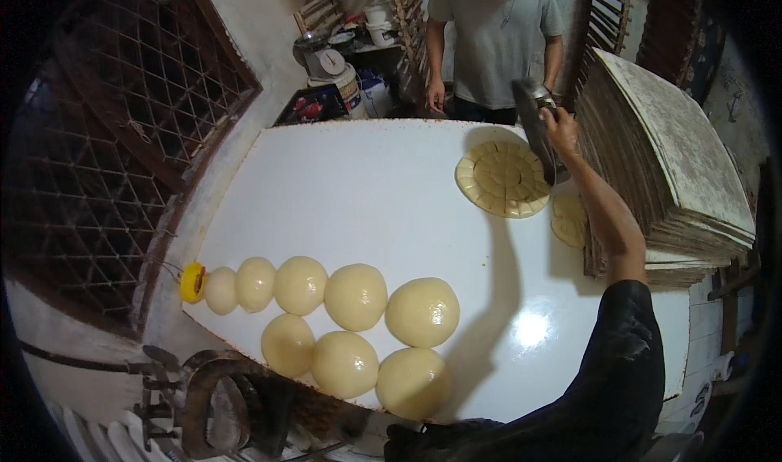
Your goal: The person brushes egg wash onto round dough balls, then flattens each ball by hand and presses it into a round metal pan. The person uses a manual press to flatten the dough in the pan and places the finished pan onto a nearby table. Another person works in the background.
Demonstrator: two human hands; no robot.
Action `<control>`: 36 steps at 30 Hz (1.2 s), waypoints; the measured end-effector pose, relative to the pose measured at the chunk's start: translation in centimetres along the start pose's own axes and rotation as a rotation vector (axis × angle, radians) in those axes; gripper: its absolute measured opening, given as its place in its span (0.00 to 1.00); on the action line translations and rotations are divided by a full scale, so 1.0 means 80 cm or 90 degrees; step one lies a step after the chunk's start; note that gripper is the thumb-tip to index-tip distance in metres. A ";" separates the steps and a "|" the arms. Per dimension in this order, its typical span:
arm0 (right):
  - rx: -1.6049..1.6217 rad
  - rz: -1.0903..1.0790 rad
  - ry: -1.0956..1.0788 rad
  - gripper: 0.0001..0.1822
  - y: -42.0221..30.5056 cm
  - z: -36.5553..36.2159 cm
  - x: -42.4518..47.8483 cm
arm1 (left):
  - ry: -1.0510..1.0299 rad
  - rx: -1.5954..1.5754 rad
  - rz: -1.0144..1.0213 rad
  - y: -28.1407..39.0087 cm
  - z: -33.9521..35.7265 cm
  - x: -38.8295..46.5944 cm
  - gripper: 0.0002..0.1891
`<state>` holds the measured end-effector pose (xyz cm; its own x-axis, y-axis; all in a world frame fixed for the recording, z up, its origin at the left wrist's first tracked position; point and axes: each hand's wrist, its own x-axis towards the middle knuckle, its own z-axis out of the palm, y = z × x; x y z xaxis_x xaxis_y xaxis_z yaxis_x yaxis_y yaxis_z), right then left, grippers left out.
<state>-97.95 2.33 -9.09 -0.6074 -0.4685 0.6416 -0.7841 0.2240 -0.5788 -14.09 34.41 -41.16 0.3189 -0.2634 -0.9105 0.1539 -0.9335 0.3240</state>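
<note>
My right hand (561,133) grips the handle of a dark metal dough cutter (533,129), tilted almost edge-on to me. The cutter's lower edge is at the right rim of a flattened dough round (504,178); whether they touch I cannot tell. Cuts divide this round into a ring of pieces around a scored centre. Just right of it lies a smaller flat dough piece (568,221), partly hidden by my forearm. Two rows of smooth, shiny dough balls (423,312) sit at the near left of the white table (366,199). My left hand is out of view.
A tall stack of worn boards (660,157) stands at the right. Past the far edge a person (495,41) stands facing the table. A dial scale (324,59) rests on a bucket (342,89). A yellow ring-shaped object (193,282) lies at the left corner, near a lattice window (122,126).
</note>
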 end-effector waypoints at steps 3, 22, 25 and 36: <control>0.055 -0.068 0.165 0.17 -0.046 -0.049 -0.004 | -0.017 0.012 0.007 -0.006 -0.022 0.009 0.28; 0.561 0.580 -0.092 0.13 -0.246 -0.578 -0.319 | -0.247 0.201 0.039 -0.067 -0.122 0.181 0.29; 0.343 0.479 -0.109 0.14 -0.179 -0.588 -0.331 | -0.187 0.204 -0.033 -0.070 -0.112 0.161 0.26; 0.743 0.576 0.542 0.10 0.156 -0.747 -0.416 | -0.170 0.246 0.030 -0.159 0.021 0.045 0.16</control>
<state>-95.13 71.82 -7.58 -0.9688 0.0887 -0.2315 0.0920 -0.7386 -0.6679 -16.48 44.95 -49.03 0.0569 -0.3139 -0.9477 -0.2311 -0.9276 0.2934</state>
